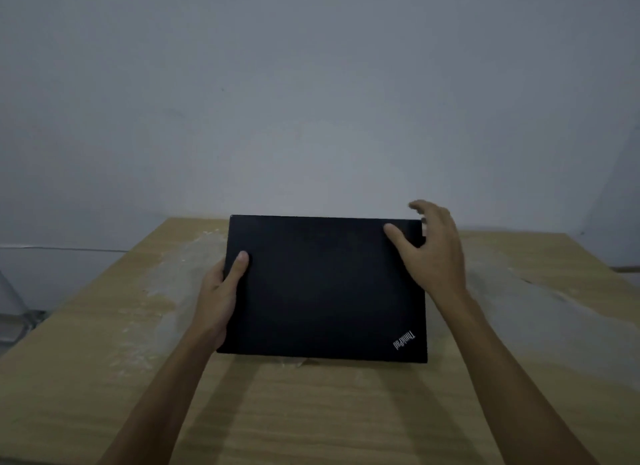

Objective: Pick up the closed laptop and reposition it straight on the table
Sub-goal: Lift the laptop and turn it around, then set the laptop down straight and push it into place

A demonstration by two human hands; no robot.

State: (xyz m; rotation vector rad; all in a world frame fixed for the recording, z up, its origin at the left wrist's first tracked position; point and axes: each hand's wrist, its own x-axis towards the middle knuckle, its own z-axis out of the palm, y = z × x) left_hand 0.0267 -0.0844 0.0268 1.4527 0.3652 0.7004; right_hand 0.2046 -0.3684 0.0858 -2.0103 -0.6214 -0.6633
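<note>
A closed black laptop (322,288) with a small logo at its near right corner is held above the wooden table (311,412), its near edge casting a shadow on the wood. My left hand (221,291) grips its left edge, thumb on the lid and fingers hidden beneath. My right hand (433,250) is at the far right corner; the thumb rests on the lid and the fingers are spread apart over the edge, not closed around it. The laptop's edges run roughly parallel to the table's edges.
The light wooden table has pale, whitish worn patches (180,277) to the left and right of the laptop. A plain grey wall (311,101) rises right behind the table. The floor drops away past the table's left edge (69,305).
</note>
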